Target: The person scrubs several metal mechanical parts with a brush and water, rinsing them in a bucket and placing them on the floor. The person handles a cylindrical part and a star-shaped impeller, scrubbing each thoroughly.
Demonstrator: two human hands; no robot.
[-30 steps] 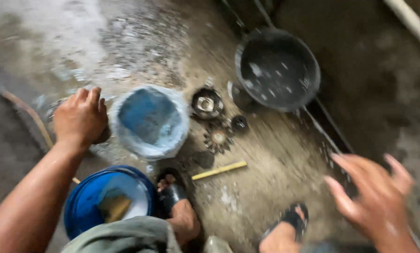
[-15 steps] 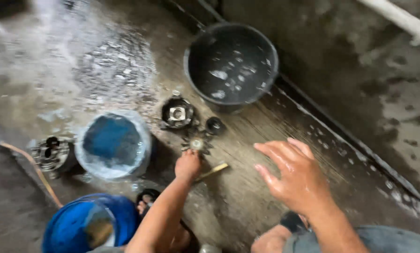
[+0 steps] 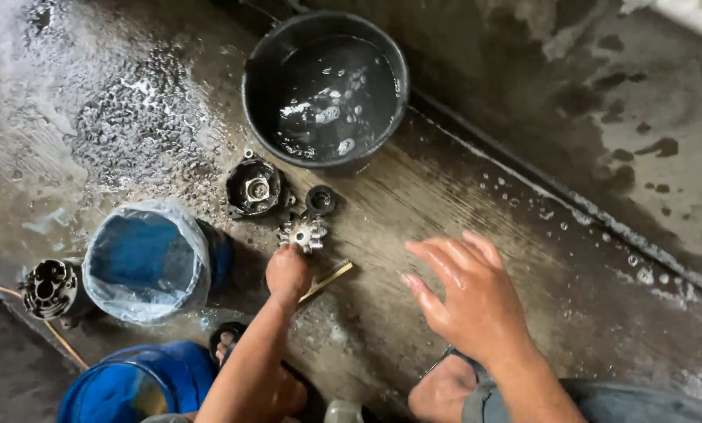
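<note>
1. Head view, left side: I saw my left hand (image 3: 287, 272) reaching down to the small toothed metal gear (image 3: 302, 233) that lay on the wet concrete floor (image 3: 461, 196). Its fingers were curled at the gear's near edge and touching it; whether they had actually closed on it I could not tell, since the knuckles hid the tips.
2. Head view, right side: my right hand (image 3: 468, 301) hovered above the floor with fingers spread and empty, palm down, well apart from the gear.
3. Head view, around the gear: a round dark metal housing with a pale centre (image 3: 253, 186) sat just up-left of the gear, and a small black round cap (image 3: 321, 200) lay just above the gear. A thin yellowish stick (image 3: 327, 279) lay on the floor just beside my left hand.
4. Head view, farther off: a black bucket holding water (image 3: 325, 86) stood beyond the parts. A blue container lined with a clear plastic bag (image 3: 151, 262) stood to the left, with a dark cylindrical motor part (image 3: 49, 288) beside it. A blue plastic tub (image 3: 135, 388) sat at the bottom edge, near my sandalled foot (image 3: 445, 388).
</note>
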